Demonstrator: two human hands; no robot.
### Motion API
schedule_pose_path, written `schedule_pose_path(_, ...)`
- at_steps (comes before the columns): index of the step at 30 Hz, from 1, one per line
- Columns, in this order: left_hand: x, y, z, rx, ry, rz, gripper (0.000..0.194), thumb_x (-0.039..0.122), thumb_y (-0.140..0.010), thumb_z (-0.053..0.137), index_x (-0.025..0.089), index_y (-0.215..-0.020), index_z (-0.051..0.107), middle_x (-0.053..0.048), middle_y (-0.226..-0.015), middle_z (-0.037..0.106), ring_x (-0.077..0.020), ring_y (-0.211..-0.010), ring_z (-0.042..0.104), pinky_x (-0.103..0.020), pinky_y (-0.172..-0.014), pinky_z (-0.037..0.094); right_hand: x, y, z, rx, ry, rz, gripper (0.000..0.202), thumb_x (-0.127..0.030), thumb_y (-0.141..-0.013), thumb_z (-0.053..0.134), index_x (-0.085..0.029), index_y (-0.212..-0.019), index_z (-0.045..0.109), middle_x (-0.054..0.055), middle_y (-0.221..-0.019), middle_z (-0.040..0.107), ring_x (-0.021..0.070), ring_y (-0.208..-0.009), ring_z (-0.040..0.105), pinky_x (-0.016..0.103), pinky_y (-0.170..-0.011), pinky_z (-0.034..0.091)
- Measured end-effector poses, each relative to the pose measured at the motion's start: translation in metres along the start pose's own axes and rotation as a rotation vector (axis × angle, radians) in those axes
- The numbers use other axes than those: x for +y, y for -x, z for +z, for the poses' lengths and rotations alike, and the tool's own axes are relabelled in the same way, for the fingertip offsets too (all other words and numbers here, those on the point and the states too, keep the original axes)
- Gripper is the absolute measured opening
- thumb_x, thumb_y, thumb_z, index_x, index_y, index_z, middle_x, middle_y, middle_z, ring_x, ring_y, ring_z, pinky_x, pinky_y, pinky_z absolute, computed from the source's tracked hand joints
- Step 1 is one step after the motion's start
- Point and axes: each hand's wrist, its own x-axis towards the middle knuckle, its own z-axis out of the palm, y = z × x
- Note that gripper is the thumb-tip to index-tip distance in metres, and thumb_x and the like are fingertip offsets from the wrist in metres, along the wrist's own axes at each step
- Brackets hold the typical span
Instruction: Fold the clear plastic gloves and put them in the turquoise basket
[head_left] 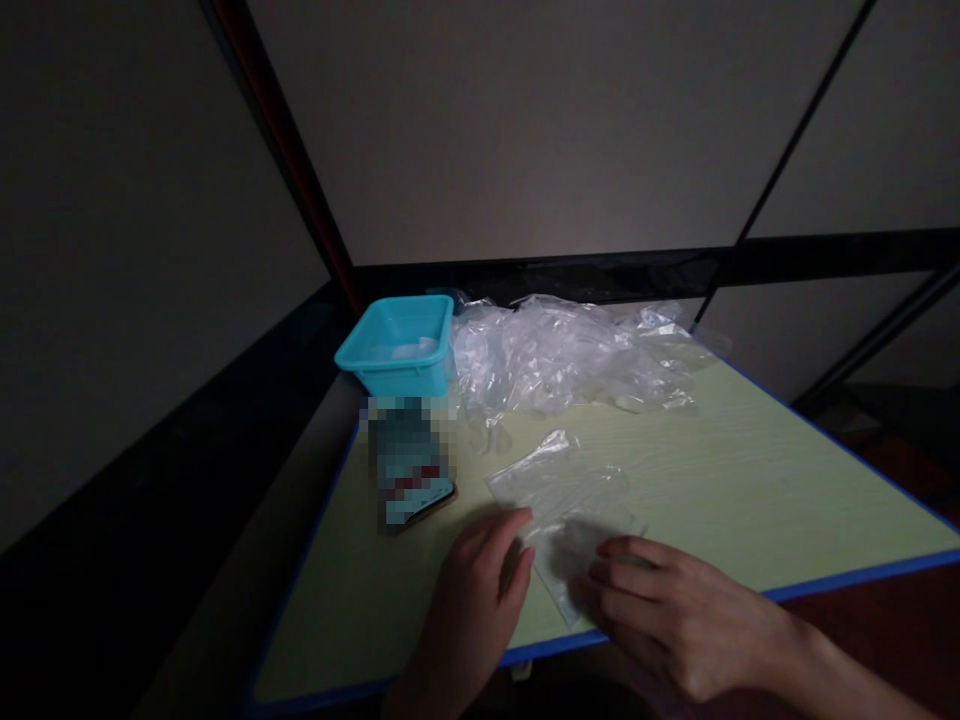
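Left hand (486,565), thumb narrowly parted, sits at clear flat plastic bag (568,488); right hand (660,605) curls over it, grip unclear

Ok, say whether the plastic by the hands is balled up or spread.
Spread, though wrinkled: the clear plastic lies out on the tabletop, one corner near the blue edging. Whether doubled, I cannot tell.

The tabletop (780,490) leaves passage at right, but crumpled plastic (570,355) and a turquoise basin (405,380) obstruct its back.
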Motion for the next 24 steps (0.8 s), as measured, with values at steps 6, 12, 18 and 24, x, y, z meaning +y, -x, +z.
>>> schedule_pose_path(6,0.003,-0.001,-0.001,-0.007,-0.013,0.027,0.026,0.01,-0.079,0.046,0.017,-0.099,0.061,-0.008,-0.096,0.067,-0.0205,-0.091,0.063,-0.036,-0.081,0.052,-0.008,-0.008,-0.007,-0.114,0.138,0.004,0.05,-0.046,-0.091,0.038,-0.009,-0.122,0.051,0.006,-0.122,0.058,0.0193,-0.109,0.051,0.032,-0.09,0.042)
schedule_pose_path(12,-0.006,0.0,0.002,0.074,0.005,0.095,0.026,0.011,-0.083,0.043,0.017,-0.103,0.058,-0.008,-0.101,0.066,-0.0196,-0.094,0.062,-0.036,-0.083,0.052,-0.01,-0.005,-0.004,-0.225,0.228,0.054,0.065,-0.053,-0.091,0.031,-0.006,-0.136,0.032,0.006,-0.141,0.036,0.0226,-0.127,0.034,0.036,-0.1,0.036)
schedule_pose_path(18,-0.014,-0.002,0.005,0.118,-0.009,0.031,0.026,0.014,-0.083,0.044,0.014,-0.105,0.057,-0.013,-0.116,0.059,-0.023,-0.11,0.054,-0.042,-0.094,0.044,-0.011,-0.001,0.007,-0.186,0.219,0.033,0.047,-0.035,-0.093,0.038,-0.006,-0.131,0.041,0.005,-0.139,0.039,0.0207,-0.125,0.039,0.033,-0.099,0.039)
schedule_pose_path(24,-0.013,-0.002,0.006,0.117,0.013,-0.009,0.025,0.017,-0.083,0.044,0.013,-0.105,0.056,-0.014,-0.118,0.057,-0.0243,-0.112,0.052,-0.045,-0.096,0.042,-0.016,0.003,0.008,-0.049,0.129,0.053,0.035,-0.02,-0.092,0.043,-0.009,-0.124,0.05,0.003,-0.132,0.048,0.0156,-0.121,0.045,0.028,-0.101,0.039)
